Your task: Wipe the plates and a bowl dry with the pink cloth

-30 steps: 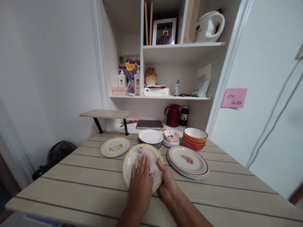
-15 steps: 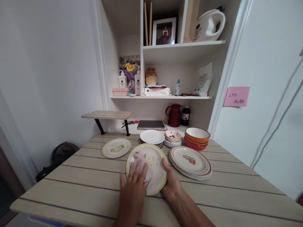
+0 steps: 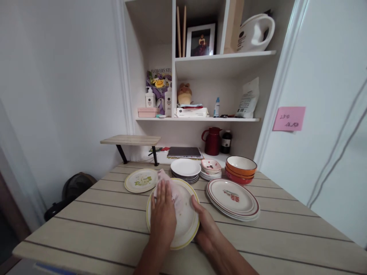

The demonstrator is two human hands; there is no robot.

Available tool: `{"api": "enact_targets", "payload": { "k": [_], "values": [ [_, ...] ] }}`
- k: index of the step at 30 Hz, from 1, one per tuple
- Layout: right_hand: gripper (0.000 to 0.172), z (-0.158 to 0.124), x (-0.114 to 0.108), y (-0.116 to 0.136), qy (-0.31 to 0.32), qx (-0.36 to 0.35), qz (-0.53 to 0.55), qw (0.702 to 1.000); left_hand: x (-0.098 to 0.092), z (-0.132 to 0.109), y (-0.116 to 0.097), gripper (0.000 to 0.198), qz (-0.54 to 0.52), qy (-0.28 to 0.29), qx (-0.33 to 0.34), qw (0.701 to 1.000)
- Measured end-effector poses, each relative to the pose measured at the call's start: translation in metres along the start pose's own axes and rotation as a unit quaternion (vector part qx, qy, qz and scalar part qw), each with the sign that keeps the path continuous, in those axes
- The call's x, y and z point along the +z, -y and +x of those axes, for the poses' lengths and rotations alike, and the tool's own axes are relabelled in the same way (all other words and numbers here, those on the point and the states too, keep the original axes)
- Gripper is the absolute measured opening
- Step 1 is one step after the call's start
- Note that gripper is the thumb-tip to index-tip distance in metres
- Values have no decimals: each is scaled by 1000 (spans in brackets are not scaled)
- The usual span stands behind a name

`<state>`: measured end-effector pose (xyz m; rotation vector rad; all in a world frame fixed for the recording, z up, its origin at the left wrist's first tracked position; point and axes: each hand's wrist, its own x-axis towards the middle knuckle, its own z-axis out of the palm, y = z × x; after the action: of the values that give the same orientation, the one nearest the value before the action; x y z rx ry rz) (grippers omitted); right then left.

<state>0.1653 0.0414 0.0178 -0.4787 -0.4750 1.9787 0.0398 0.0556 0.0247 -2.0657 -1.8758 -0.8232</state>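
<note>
A cream plate with a yellow-green rim (image 3: 186, 225) lies on the wooden table in front of me. My left hand (image 3: 163, 214) lies flat on a pale pink cloth (image 3: 175, 194), pressing it onto the plate, fingers stretched toward the plate's far left edge. My right hand (image 3: 205, 225) grips the plate's right rim, thumb on top.
A second yellow-rimmed plate (image 3: 141, 180) lies to the left. Behind are a stack of white plates (image 3: 185, 169), a small pink bowl on saucers (image 3: 210, 167), orange bowls (image 3: 241, 168), and red-rimmed plates (image 3: 233, 194) to the right. A small wooden riser (image 3: 130, 140) and wall shelves stand at the back.
My left hand slid the cloth from the plate's right side to its near left, then up toward the far left edge. My right hand kept hold of the rim.
</note>
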Motion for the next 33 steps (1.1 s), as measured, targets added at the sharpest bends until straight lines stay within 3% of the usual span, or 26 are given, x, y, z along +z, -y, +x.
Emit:
{"api": "enact_targets", "payload": {
  "k": [7,14,18,22,25,28,33],
  "values": [
    [48,-1,1,6,22,2,72,997,-7,-5,-29,78,-76,92,119,986],
    [56,1,-5,22,-59,-7,83,995,-2,-43,-1,74,-46,137,157,977],
    [55,2,-5,20,-49,-17,56,997,12,-56,23,58,25,74,119,990],
    [54,1,-2,15,-49,-4,28,998,30,-61,36,74,31,-29,143,989],
    [55,-1,0,14,-48,-2,22,999,33,-64,35,78,11,-76,177,981],
    [54,-2,1,11,-61,0,21,998,28,-60,22,74,-16,-78,186,979],
    [50,-1,2,5,-30,26,32,999,9,-34,-10,61,-21,-6,177,984]
  ]
}}
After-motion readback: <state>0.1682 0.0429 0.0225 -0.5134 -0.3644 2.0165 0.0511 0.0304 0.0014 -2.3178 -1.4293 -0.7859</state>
